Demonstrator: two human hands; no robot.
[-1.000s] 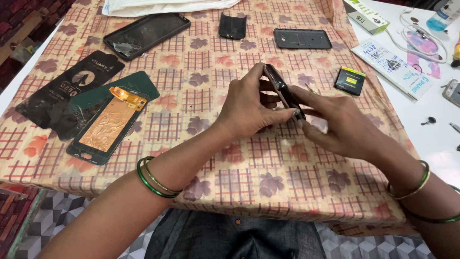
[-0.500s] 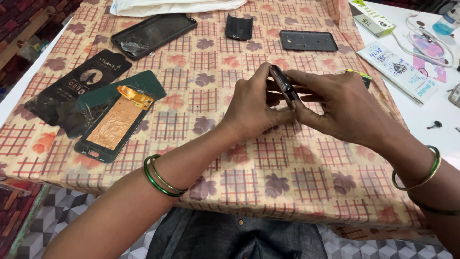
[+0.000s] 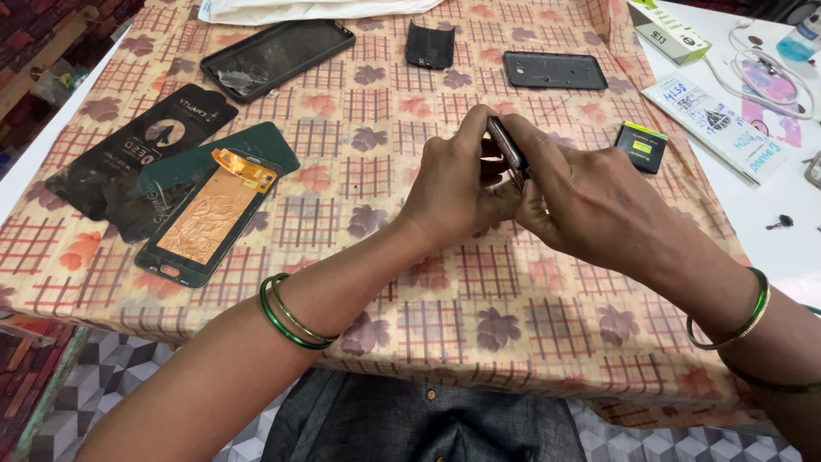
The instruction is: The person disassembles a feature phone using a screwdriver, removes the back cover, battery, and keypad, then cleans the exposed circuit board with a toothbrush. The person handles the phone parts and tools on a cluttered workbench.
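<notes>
Dark, thin phone body [image 3: 506, 147] held edge-up between both hands, above the middle of the checked floral tablecloth [image 3: 376, 257]. Left hand [image 3: 453, 184] wraps it from the near side, fingers curled tight; right hand [image 3: 590, 205] clamps it from the other side, thumb along its upper edge. Green bangles on both wrists. Lying to the left: a detached screen panel [image 3: 209, 218] with copper-coloured back, resting on a dark green case. Farther up the cloth: a black phone shell [image 3: 278, 56], a small back cover [image 3: 429, 44], a flat black frame [image 3: 554, 70]. Small battery [image 3: 643, 145] just right of the hands, apart from them.
</notes>
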